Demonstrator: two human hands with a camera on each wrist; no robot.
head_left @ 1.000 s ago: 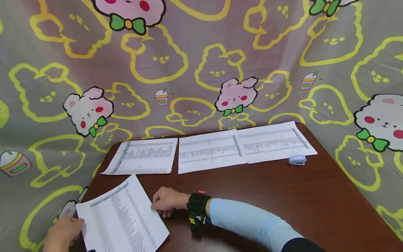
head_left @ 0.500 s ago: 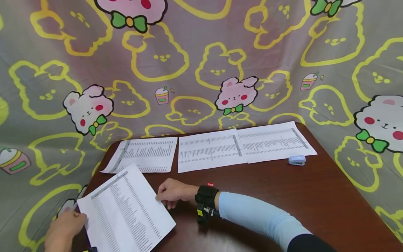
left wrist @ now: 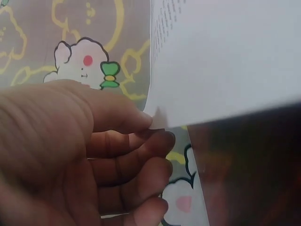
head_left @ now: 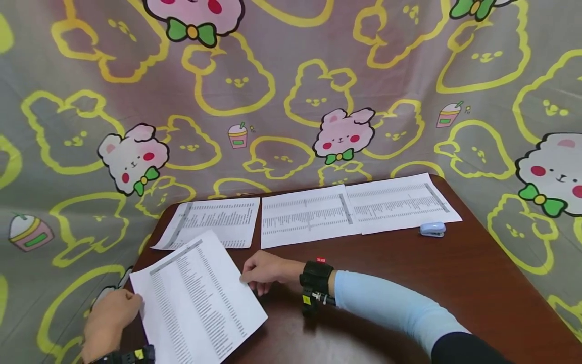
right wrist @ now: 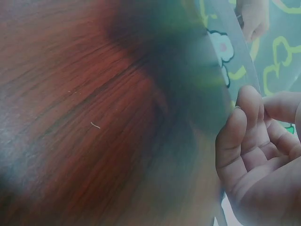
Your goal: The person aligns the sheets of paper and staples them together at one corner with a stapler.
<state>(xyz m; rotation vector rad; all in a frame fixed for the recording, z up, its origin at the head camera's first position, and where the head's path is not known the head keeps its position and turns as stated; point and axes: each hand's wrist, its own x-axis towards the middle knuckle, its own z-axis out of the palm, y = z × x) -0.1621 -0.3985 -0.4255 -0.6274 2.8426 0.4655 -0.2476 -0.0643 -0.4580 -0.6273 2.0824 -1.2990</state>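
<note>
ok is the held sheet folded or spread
Spread: left hand and right hand hold the sheet at opposite sides; no fold shows.

I can see the left hand (head_left: pixel 112 309) pinching the sheet (head_left: pixel 200 303) by its left edge, thumb (left wrist: pixel 117 113) above curled fingers (left wrist: pixel 153 186). The right hand (head_left: pixel 268 270) pinches the opposite edge, its blue-sleeved forearm (head_left: pixel 391 301) stretched out right of the sheet.

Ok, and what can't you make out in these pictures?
- Held sheet: print too small to read, head view; nearest corner cut off by that view's bottom edge.
- Back-left sheet: part of its near edge hidden by the held sheet, head view.
- Right hand: partly cut off by the right wrist view's right edge.
</note>
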